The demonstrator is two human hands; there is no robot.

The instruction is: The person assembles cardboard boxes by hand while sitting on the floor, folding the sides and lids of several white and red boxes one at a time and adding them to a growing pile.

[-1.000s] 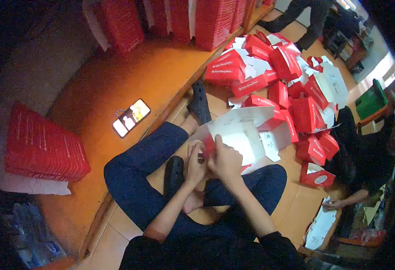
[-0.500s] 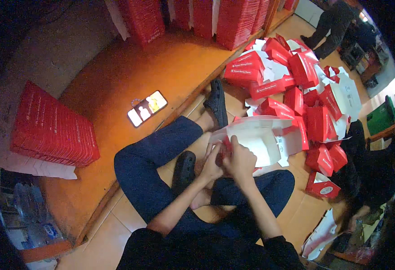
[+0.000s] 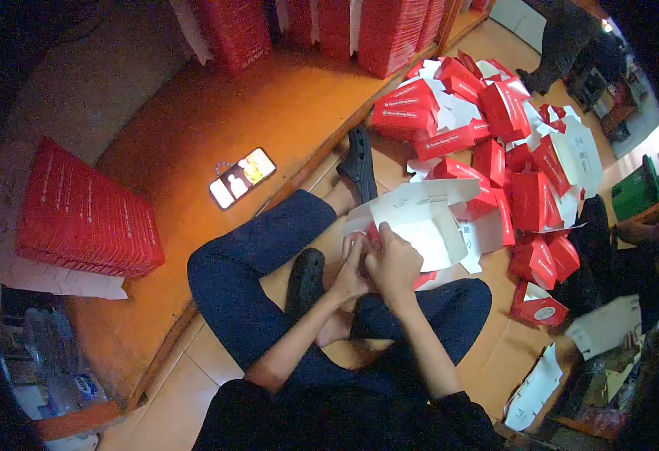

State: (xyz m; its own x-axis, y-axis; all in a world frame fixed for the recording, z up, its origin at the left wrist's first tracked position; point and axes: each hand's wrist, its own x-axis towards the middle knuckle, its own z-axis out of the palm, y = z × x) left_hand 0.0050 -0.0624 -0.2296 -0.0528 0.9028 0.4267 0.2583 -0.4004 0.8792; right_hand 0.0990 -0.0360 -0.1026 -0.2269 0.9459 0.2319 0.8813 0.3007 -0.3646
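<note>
Between my crossed legs and the box pile I hold a red cardboard box (image 3: 420, 229), its white inside facing up and its lid flap raised. My left hand (image 3: 353, 269) is closed at the near left corner of the box. Close beside it, my right hand (image 3: 395, 263) grips the same corner, fingers curled over the edge. The fingertips of both hands meet there, and the folded card between them is mostly hidden. A red side of the box shows just below the right hand.
Many folded red boxes (image 3: 506, 113) lie heaped on the tiles ahead right. Flat red card stacks (image 3: 89, 218) stand on the orange platform (image 3: 172, 135) at left, near a lit phone (image 3: 243, 177). White flat blanks (image 3: 534, 387) lie at lower right, beside another person in dark clothes.
The box has tilted slightly, its lid flap standing higher, while both hands stay at its corner. At right, a white flat blank has appeared near the other person.
</note>
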